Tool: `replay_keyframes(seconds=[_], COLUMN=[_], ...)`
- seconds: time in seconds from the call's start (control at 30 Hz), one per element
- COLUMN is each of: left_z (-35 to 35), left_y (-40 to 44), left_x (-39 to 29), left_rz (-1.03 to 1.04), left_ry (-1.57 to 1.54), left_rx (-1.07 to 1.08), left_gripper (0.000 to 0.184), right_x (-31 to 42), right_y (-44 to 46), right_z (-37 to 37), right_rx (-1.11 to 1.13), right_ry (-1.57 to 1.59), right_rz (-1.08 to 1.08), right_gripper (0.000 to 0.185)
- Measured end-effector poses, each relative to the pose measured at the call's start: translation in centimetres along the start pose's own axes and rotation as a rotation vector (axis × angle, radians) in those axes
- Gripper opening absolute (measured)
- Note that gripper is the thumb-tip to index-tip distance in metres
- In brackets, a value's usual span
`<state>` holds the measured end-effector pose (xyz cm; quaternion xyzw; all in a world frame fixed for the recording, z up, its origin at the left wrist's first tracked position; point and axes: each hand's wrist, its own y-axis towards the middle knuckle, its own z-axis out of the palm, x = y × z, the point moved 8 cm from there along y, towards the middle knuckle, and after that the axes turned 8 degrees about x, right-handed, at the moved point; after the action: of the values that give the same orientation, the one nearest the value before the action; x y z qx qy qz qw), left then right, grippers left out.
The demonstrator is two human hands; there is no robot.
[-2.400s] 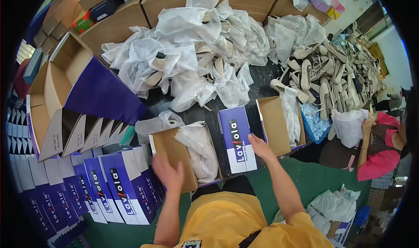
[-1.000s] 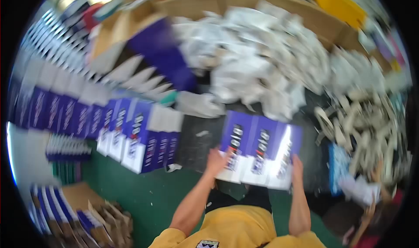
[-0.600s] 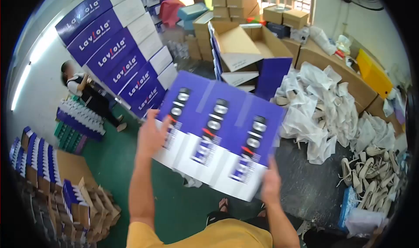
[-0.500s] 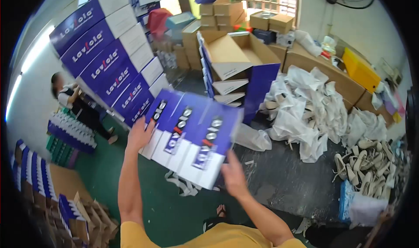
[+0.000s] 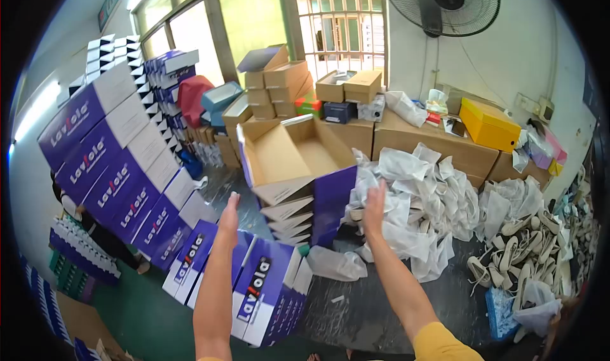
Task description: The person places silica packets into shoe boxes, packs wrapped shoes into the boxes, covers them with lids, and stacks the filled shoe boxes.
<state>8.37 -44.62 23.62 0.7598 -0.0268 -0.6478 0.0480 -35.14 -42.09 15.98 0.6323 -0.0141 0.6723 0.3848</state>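
My left hand (image 5: 230, 218) reaches forward with its fingers held out straight, just left of a stack of nested open shoe boxes (image 5: 335, 202). My right hand (image 5: 375, 210) is stretched out on the other side of that stack, fingers up, before a heap of white-wrapped shoes (image 5: 416, 202). Neither hand holds anything. The topmost box of the stack shows its bare brown inside. Under my left forearm stand purple and white Laviola shoe boxes (image 5: 257, 288), partly hidden by the arm.
A tall leaning stack of closed Laviola boxes (image 5: 108, 170) rises at left, with a person (image 5: 95, 227) behind it. Loose pale shoes (image 5: 518, 247) lie on the dark table (image 5: 381, 316) at right. Brown boxes (image 5: 286, 78) and a yellow box (image 5: 488, 125) stand at the back.
Both hands have let go of the row of Laviola boxes, which now stands at lower left. The hands have moved forward to either side of the open-box stack. My view has tilted up.
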Motion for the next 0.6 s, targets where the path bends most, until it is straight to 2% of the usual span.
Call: replay_keyframes(seconds=[0.07, 0.1, 0.17, 0.2, 0.3, 0.33, 0.4, 0.43, 0.5, 0.57, 0.6], left_z=[2.9, 4.3, 6.6, 7.4, 7.3, 8.3, 10.7, 10.3, 11.1, 10.8, 10.8], left_y=[2.3, 2.1, -0.8, -1.3, -4.8, -5.2, -3.7, -3.4, -2.7, -5.3, -6.7], left_x=[0.1, -2.1, -9.2, -9.6, -7.5, -5.5, -1.9, -0.5, 1.9, -2.4, -5.3], left_rz=[-0.196, -0.192, 0.052, 0.045, -0.003, -0.028, 0.038, 0.034, -0.081, -0.134, -0.169], left_ry=[-0.346, -0.342, -0.547, -0.55, -0.604, -0.595, -0.288, -0.272, -0.43, -0.459, -0.488], left_rx=[0.026, 0.037, 0.038, 0.046, -0.261, -0.27, -0.183, -0.182, -0.005, -0.068, -0.115], left_gripper=[0.066, 0.066, 0.053, 0.053, 0.051, 0.051, 0.045, 0.045, 0.048, 0.045, 0.043], right_x=[1.9, 3.2, 5.3, 7.6, 10.2, 7.9, 3.8, 2.6, 1.0, 1.8, 5.1], right_y=[3.4, 4.4, 5.3, 5.7, 6.5, 5.6, 3.8, 2.9, 2.7, 0.9, 1.6], right_z=[4.1, 5.9, 5.2, 3.8, 0.6, 0.2, 0.0, -0.1, 0.2, 0.0, -0.5], right_rx=[0.189, 0.284, 0.38, 0.38, 0.393, 0.319, 0.148, 0.141, 0.274, 0.345, 0.293], right_ry=[-0.014, -0.021, -0.035, 0.03, 0.138, 0.278, 0.571, 0.582, 0.505, 0.457, 0.483], right_rz=[0.224, 0.336, 0.451, 0.369, 0.205, 0.322, 0.529, 0.539, 0.554, 0.587, 0.509], right_gripper=[0.057, 0.058, 0.059, 0.061, 0.064, 0.064, 0.064, 0.064, 0.065, 0.065, 0.065])
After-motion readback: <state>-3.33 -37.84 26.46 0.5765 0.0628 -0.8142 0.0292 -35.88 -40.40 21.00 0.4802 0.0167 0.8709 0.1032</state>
